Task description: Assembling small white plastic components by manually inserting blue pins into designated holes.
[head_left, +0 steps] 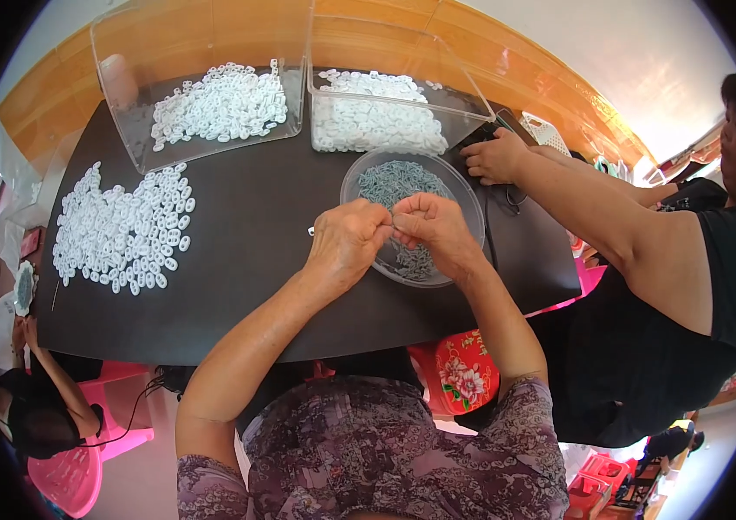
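My left hand (349,236) and my right hand (439,232) meet over the near part of a round clear plastic bowl (474,201). Both are closed in a pinch, fingertips almost touching; what they hold is too small or hidden to name. Inside the bowl lies a heap of small, thin grey-green pieces (402,180), perhaps screws. A small white bit (311,231) shows at the outer edge of my left hand; whether it is held or lies on the table I cannot tell. Left of my hands, many small white oval pieces with holes (125,227) are spread in a loose pile.
At the back of the dark table (246,260) stand two clear plastic bins (116,121), (320,91) of white pieces. A co-worker's hand (496,158) rests close to the bowl's right rim, beside a dark cable (491,221). Another person's arm (56,373) is at the far left.
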`<state>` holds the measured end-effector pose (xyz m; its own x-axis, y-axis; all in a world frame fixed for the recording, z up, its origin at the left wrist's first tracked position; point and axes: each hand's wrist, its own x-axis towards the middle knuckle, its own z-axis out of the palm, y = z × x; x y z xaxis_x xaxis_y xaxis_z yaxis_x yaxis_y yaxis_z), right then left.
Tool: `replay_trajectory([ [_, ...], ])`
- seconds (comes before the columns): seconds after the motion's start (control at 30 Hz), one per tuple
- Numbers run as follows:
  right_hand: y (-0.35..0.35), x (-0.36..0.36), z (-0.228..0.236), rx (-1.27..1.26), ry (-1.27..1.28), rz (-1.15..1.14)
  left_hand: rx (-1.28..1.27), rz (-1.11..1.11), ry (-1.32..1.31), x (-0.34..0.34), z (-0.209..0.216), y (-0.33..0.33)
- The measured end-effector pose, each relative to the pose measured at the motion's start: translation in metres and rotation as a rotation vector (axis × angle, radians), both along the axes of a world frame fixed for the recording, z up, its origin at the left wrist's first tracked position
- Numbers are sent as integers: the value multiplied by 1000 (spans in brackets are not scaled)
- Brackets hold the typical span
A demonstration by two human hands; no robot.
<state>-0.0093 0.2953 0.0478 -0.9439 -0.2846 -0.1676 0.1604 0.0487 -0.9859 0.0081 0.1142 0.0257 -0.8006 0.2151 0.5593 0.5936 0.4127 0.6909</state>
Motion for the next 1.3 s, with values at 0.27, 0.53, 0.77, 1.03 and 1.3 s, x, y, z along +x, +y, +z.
replay_trajectory([
  [0.27,-2,4,-4,-93,37,-16,186,-90,-255,-8,2,-1],
  [0.53,-14,13,-3,257,461,-41,441,-128,-794,-17,7,-2],
  [0.77,-16,17,-3,378,600,-20,313,-104,-800,-19,13,-2],
  [1.03,-16,14,-5,405,579,-60,261,-93,-772,-24,6,-2],
  [1.3,-9,10,-14,441,535,-43,281,-54,-662,-22,-2,-3],
])
